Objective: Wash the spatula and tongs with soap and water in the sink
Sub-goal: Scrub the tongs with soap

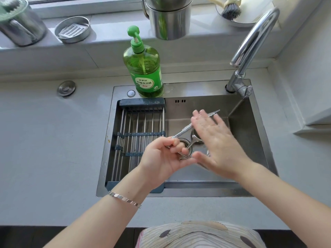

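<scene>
My left hand (161,156) grips the hinge end of the metal tongs (184,130) over the steel sink (254,133). One arm of the tongs points up and right; its tip shows past my fingers near the sink's back wall. My right hand (213,138) lies flat and open over the tongs, fingers spread, and hides their middle. A second metal piece (194,140), perhaps the spatula or the other tong arm, lies by the drain (184,140); I cannot tell which. The green soap bottle (145,68) stands on the sink's back rim.
A drying rack (138,129) with metal bars fills the sink's left part. The curved tap (250,49) rises at the back right. On the windowsill stand a steel pot (168,20), a round tin (73,29), a jar (19,22) and a brush (231,9).
</scene>
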`<action>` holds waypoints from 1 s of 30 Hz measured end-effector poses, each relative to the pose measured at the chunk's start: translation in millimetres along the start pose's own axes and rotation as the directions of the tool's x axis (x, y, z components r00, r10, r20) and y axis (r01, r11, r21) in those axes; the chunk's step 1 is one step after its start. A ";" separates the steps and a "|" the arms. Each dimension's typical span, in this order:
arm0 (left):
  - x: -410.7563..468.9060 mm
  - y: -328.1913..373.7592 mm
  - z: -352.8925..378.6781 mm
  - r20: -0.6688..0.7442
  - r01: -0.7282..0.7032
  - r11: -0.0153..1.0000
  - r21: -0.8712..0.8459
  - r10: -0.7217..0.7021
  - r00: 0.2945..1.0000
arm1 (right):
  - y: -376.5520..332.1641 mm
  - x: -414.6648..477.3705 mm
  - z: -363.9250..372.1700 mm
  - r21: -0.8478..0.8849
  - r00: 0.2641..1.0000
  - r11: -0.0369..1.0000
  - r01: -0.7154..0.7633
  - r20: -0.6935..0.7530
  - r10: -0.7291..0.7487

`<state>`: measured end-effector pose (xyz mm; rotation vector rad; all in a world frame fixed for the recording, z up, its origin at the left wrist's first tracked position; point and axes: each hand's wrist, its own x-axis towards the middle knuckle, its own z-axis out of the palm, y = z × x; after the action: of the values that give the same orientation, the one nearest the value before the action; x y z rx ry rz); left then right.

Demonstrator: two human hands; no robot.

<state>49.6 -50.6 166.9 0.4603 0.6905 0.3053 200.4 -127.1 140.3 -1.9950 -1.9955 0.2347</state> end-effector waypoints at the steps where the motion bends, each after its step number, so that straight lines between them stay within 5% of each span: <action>1: -0.3 -0.6 0.1 0.005 0.007 1.000 0.009 -0.007 1.000 | -8.3 -2.3 3.2 0.015 0.997 0.997 0.070 0.012 -0.070; 3: -1.3 -0.6 1.5 -0.001 0.008 0.999 0.043 -0.008 1.000 | -21.2 -7.4 8.6 0.016 0.981 0.982 0.188 0.048 -0.189; 5: 1.0 -0.3 -1.0 -0.036 -0.003 0.991 0.130 0.007 0.999 | -10.6 -4.0 5.6 -0.006 0.991 0.991 0.131 0.039 -0.131; 7: 3.1 0.2 -6.4 -0.067 -0.077 0.875 0.478 0.123 0.990 | 3.3 -0.2 -0.9 0.030 1.000 0.999 -0.024 0.015 0.024; 8: 4.0 0.9 -10.6 -0.013 -0.138 0.677 0.723 0.213 0.977 | 4.2 -0.1 -2.3 0.058 0.999 0.997 -0.045 0.015 0.044; 9: 5.1 0.9 -14.8 0.101 -0.198 0.366 0.909 0.269 0.958 | 0.3 -2.1 -0.6 0.095 1.000 0.995 -0.014 0.022 0.012; 11: 5.5 -1.0 -23.2 0.355 -0.297 -0.240 0.924 0.254 0.900 | -14.4 -10.5 8.7 0.167 0.993 0.983 0.072 0.077 -0.086; 13: 3.7 0.2 -27.8 0.526 -0.369 -0.494 0.787 0.226 0.820 | -14.9 -14.6 13.7 0.184 0.988 0.979 0.091 0.108 -0.112; 17: 8.3 0.5 -28.1 0.591 -0.373 -0.586 0.720 0.235 0.772 | 5.8 -16.7 12.1 0.186 0.992 0.978 -0.097 0.094 0.080; 22: 7.9 -4.0 -31.3 0.586 -0.383 -0.598 0.704 0.184 0.789 | -12.3 -25.7 25.5 0.235 0.993 0.970 0.064 0.079 -0.084; 24: 5.0 -2.4 -31.2 0.593 -0.373 -0.623 0.687 0.184 0.784 | 0.5 -23.5 25.6 0.368 0.993 0.925 -0.099 -0.021 0.115; 25: 4.2 -1.5 -31.7 0.598 -0.368 -0.639 0.676 0.184 0.780 | 5.3 -21.4 22.6 0.502 0.943 0.826 -0.256 -0.059 0.327; 27: 3.6 0.6 -31.9 0.616 -0.362 -0.685 0.632 0.161 0.771 | 10.5 -14.3 15.3 0.749 0.699 0.434 -0.501 0.054 0.713; 28: 3.8 1.4 -32.0 0.624 -0.369 -0.709 0.601 0.127 0.771 | 14.0 -10.6 13.6 0.824 0.600 0.188 -0.534 0.212 0.772; 30: 7.2 -0.1 -34.8 0.649 -0.406 -0.764 0.502 0.023 0.760 | 19.0 -4.6 13.2 0.838 0.547 -0.159 -0.522 0.471 0.692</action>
<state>31.6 -37.1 139.4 2.9608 0.2004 0.0811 213.9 -130.0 121.2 -1.6495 -0.1463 1.1769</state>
